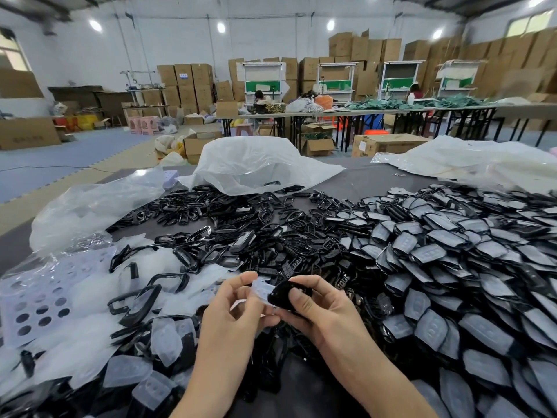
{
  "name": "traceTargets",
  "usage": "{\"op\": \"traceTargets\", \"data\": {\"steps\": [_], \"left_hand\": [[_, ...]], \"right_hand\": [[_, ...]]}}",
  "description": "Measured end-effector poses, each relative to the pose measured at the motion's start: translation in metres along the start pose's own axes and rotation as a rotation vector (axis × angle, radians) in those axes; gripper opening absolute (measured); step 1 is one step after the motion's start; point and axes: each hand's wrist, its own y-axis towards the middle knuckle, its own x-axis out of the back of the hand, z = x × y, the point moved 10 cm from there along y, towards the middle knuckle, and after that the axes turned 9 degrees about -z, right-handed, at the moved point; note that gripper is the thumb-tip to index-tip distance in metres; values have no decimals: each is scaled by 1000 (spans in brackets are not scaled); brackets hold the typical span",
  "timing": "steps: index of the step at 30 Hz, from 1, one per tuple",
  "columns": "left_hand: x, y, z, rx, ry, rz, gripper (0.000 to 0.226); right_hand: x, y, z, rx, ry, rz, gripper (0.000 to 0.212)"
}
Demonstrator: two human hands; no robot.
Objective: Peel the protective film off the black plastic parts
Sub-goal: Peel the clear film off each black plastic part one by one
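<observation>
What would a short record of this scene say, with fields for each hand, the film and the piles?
left hand: pinches the clear film
right hand: grips the black part
film state: partly lifted from the part
filmed parts: heap on the right
loose films: heap on the left
bare frames: spread in the middle

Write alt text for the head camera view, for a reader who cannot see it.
Over a crowded table, the right hand holds a black plastic part while the left hand pinches its clear film, partly lifted off. Film-covered parts are heaped to the right, bare black frames behind, loose films to the left.
</observation>
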Motion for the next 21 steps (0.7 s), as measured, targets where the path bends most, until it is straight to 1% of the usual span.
{"op": "traceTargets", "data": {"steps": [4,8,12,14,17,19,21], "left_hand": [[-10,-5,2,44,5,93,26],[-9,-5,-6,-30,74,105,20],[-12,-3,-1,-57,176,133,9],[-17,-5,-1,-133,279,187,17],[-31,-17,-7,-305,454,324,31],[-31,-20,-10,-382,532,317,36],[-26,-17,-13,-393,550,252,32]], "right_hand": [[7,3,6,44,-15,-48,18],[6,3,6,53,-29,-30,20],[8,5,5,21,51,-39,18],[6,4,4,10,76,-29,18],[1,3,0,-6,73,1,20],[1,2,-1,3,50,5,23],[5,3,3,38,22,-29,26]]}}
